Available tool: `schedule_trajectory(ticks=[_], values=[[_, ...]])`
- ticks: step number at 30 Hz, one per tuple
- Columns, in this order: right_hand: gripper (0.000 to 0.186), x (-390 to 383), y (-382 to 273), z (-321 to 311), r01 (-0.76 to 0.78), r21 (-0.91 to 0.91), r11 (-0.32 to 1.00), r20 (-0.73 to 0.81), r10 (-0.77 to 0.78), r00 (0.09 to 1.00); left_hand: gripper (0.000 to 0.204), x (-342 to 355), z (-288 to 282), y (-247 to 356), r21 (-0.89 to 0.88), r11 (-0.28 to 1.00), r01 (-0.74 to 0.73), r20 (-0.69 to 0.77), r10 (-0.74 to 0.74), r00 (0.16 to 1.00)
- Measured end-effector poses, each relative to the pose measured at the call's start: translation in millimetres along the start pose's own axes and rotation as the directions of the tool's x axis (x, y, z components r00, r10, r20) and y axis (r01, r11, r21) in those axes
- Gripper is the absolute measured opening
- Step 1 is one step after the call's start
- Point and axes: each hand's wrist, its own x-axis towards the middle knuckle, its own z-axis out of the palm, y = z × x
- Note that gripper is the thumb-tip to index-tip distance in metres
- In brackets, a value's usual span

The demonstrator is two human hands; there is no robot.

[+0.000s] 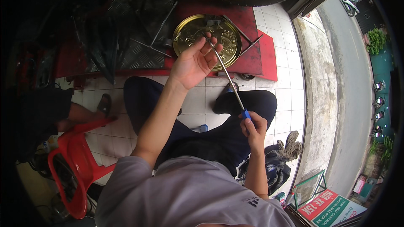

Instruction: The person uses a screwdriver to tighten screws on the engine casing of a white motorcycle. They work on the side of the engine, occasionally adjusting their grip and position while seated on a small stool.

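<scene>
At the left we see a red plastic chair (86, 155) on the tiled floor. Past it, on the low red surface (267, 61), a T-shaped wrench (163, 24) lies beside a round gold tray (175, 38).

Our left hand (195, 61) is held over the tray, palm up, fingers loosely curled around the tip of a long tool that looks like a screwdriver; we cannot tell whether they pinch it or only steady it. The tool's bare metal shaft (231, 80) slants across the gap between our two hands, which are well apart, down to its blue handle (246, 114). Our right hand (255, 131) is closed on that handle, thumb and fingers wrapped over its lower end.

We judge the tool light enough for one hand, and the shaft stiff. The smooth metal may slip, more so if oily, so the handle looks the best place to take hold, with the other fingers only guiding near the tip. Nothing about it seems fragile, though its length would make a small wrist movement swing the tip widely.
</scene>
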Motion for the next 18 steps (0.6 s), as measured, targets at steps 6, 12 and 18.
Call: schedule_trajectory(ticks=[6,12,18], values=[[0.027,0.0,0.1,-0.1,-0.001,0.004,1.000,-0.001,0.001,1.000,0.016,0.0,1.7,-1.8,-0.058,0.998,0.017,-0.006,-0.017,1.000],[0.027,0.6,0.7,0.5,-0.011,-0.004,1.000,0.000,0.011,1.000,0.015,-0.4,-1.3,-1.1,-0.083,0.996,0.021,-0.015,-0.022,1.000],[0.028,1.1,2.9,1.7,-0.002,0.034,0.999,0.017,0.001,1.000,0.015,-2.0,-1.9,-0.5,-0.066,0.998,0.010,-0.006,-0.010,1.000]])
